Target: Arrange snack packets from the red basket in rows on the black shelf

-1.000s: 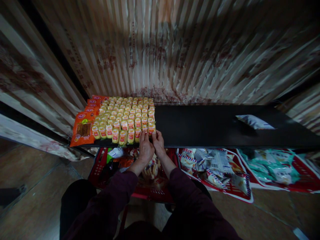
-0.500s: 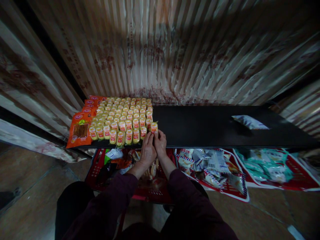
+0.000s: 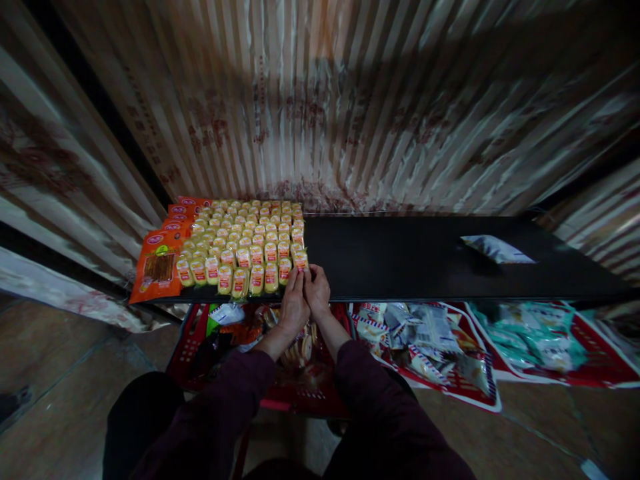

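Rows of small yellow wrapped cakes (image 3: pixel 243 257) cover the left part of a black shelf (image 3: pixel 390 260). At the front right corner of these rows, one wrapped cake (image 3: pixel 301 259) is between the fingertips of both hands. My left hand (image 3: pixel 294 305) touches its lower left side with fingers together. My right hand (image 3: pixel 317 291) pinches it from the right, and the two hands touch each other. Flat orange snack packets (image 3: pixel 159 263) lie in an overlapping column left of the cakes.
A silvery packet (image 3: pixel 497 249) lies on the shelf's right part. Beneath the front edge are a red basket of mixed snacks (image 3: pixel 187 347), a basket of white packets (image 3: pixel 493 399) and one of green packets (image 3: pixel 607 353). Striped sheeting (image 3: pixel 320 107) hangs behind.
The held cake has moved slightly left and down, against the end of the front row. Both hands have moved with it. The whole view has shifted slightly.
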A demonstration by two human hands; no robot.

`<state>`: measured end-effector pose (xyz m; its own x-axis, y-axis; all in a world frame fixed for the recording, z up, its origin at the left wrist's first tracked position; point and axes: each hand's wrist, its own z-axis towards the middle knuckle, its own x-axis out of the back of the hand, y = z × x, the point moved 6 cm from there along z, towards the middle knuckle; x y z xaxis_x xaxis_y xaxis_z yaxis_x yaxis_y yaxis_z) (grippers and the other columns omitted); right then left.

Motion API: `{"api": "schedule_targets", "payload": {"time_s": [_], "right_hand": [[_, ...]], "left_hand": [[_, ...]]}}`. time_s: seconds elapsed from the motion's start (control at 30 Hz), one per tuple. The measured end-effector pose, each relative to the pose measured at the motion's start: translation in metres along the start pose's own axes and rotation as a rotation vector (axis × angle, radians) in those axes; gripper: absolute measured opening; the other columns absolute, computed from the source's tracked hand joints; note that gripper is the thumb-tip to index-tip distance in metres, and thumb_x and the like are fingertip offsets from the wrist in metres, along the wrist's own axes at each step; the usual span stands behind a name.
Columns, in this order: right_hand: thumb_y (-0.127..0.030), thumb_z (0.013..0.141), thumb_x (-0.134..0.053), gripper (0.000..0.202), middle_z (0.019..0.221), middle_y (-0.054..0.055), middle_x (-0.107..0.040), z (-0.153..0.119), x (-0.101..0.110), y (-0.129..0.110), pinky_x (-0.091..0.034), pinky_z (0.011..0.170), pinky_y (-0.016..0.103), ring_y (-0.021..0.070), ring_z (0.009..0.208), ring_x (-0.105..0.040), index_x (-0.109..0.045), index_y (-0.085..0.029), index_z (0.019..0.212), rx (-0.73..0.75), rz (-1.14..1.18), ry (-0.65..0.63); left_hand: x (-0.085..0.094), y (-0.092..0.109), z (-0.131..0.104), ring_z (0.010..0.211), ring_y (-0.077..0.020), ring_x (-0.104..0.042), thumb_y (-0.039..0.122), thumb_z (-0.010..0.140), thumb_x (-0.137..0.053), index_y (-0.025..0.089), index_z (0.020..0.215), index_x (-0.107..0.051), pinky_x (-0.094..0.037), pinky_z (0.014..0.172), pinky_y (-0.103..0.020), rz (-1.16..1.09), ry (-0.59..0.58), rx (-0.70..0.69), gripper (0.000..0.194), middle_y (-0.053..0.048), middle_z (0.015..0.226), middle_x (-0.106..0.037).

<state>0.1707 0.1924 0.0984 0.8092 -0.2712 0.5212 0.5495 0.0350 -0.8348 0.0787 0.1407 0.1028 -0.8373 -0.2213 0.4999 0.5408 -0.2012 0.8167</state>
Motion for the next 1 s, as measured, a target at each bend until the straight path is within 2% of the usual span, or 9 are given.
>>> {"api": "schedule_targets", "payload": {"time_s": [0.17,0.3,0.53,0.73,1.0], "right_hand": [[-0.035,0.089,-0.044,0.024,0.094,0.007,-0.067,-0.004,0.001,-0.005,-0.044,0.075,0.029,0.0178,0.083,-0.061,-0.057,-0.019,0.101,0.015,-0.128,-0.038],[-0.032,0.088,-0.044,0.023,0.096,0.007,-0.067,-0.006,0.001,-0.007,-0.045,0.075,0.029,0.0178,0.084,-0.061,-0.057,-0.019,0.102,0.025,-0.162,-0.059],[-0.032,0.085,-0.047,0.033,0.101,0.008,-0.067,-0.003,0.003,-0.008,-0.047,0.079,0.031,0.0188,0.087,-0.062,-0.056,-0.018,0.113,0.047,-0.067,-0.082],[-0.029,0.085,-0.047,0.043,0.096,0.008,-0.064,-0.001,0.002,-0.005,-0.048,0.077,0.031,0.018,0.082,-0.06,-0.054,-0.02,0.126,0.088,-0.112,-0.081],[-0.026,0.084,-0.047,0.043,0.089,0.006,-0.061,0.005,0.0,-0.005,-0.047,0.076,0.03,0.0168,0.077,-0.057,-0.057,-0.021,0.125,0.113,-0.123,-0.101]], "left_hand": [[-0.001,-0.005,-0.002,0.14,-0.024,-0.027,0.006,0.081,-0.039,0.012,0.139,-0.039,-0.027,0.115,-0.045,0.007,-0.002,-0.036,0.058,-0.015,0.15,-0.033],[-0.004,-0.009,-0.002,0.139,-0.0249,-0.028,0.007,0.081,-0.039,0.009,0.139,-0.039,-0.027,0.115,-0.046,0.052,-0.001,-0.053,0.058,-0.017,0.148,-0.034],[-0.005,-0.003,-0.001,0.139,-0.0245,-0.03,0.005,0.081,-0.036,0.009,0.139,-0.039,-0.03,0.114,-0.049,0.125,-0.01,-0.114,0.058,-0.017,0.144,-0.042],[0.001,0.003,0.002,0.136,-0.0255,-0.035,0.005,0.08,-0.038,0.007,0.138,-0.04,-0.032,0.113,-0.047,0.163,-0.02,-0.103,0.058,-0.019,0.141,-0.045],[0.0,0.004,0.003,0.137,-0.0258,-0.034,0.001,0.076,-0.037,0.008,0.138,-0.041,-0.03,0.114,-0.05,0.174,-0.03,-0.099,0.062,-0.018,0.14,-0.047]]}}
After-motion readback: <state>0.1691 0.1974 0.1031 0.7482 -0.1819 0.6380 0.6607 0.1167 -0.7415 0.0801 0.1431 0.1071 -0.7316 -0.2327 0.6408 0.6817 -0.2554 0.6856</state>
